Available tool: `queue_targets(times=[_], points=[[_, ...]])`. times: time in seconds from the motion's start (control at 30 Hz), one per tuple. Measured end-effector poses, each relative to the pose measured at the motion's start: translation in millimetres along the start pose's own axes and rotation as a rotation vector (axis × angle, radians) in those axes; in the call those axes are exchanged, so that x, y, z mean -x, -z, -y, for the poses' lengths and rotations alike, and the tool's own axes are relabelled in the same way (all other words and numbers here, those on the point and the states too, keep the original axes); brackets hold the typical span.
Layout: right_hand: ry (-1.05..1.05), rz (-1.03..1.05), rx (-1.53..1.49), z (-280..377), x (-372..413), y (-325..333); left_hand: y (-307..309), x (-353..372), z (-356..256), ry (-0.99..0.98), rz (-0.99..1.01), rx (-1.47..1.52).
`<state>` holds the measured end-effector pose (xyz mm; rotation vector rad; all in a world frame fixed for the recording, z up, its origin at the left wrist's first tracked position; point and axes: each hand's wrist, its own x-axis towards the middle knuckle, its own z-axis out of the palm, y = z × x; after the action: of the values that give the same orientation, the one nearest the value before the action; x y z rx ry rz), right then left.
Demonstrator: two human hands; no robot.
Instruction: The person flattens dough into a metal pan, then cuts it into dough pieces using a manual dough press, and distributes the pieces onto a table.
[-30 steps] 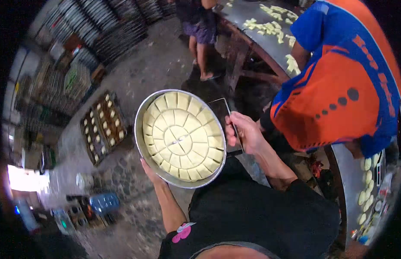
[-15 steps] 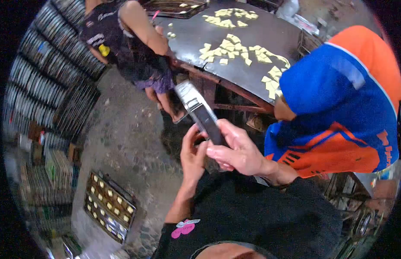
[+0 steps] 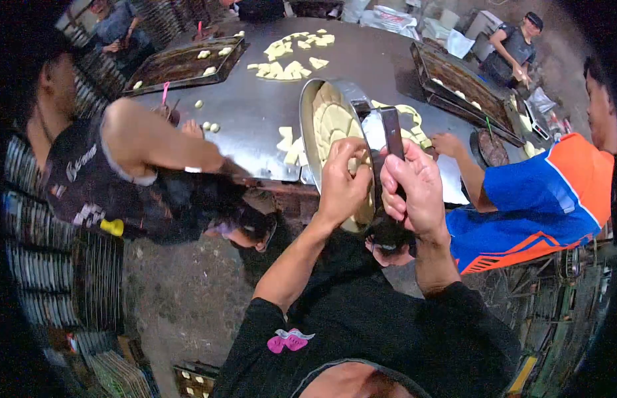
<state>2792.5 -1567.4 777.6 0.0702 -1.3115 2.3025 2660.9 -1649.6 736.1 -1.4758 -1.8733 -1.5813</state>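
Note:
An oval-looking metal pan (image 3: 309, 132), tilted and filled with pale cut dough pieces (image 3: 336, 118), is in front of me at the table's near edge. My left hand (image 3: 348, 180) overlaps its lower part, fingers curled at the pan. Just to the right, my right hand (image 3: 416, 186) is wrapped round an upright dark handle (image 3: 392, 129); a shiny metal blade (image 3: 373, 126) shows beside it. More dough pieces (image 3: 292, 149) lie on the dark table behind the pan. Part of the pan's contents is hidden by my left hand.
Dark baking trays stand at the table's left (image 3: 189, 66) and right (image 3: 454, 83). A person (image 3: 116, 166) in a dark vest works on my left, and another (image 3: 541, 192) in blue and orange on my right. Racks of stacked trays (image 3: 40, 219) line the left side.
My view has lifted toward the table. The dough-filled pan now shows at my left hand. My hands have moved apart, and the tool in my right hand stands upright.

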Motion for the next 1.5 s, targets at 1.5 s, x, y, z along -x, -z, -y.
queue_targets(times=[1.5], points=[[-0.210,0.340,1.404,-393,-792,111,50,-341,875,-0.253,0.962,-0.597]])
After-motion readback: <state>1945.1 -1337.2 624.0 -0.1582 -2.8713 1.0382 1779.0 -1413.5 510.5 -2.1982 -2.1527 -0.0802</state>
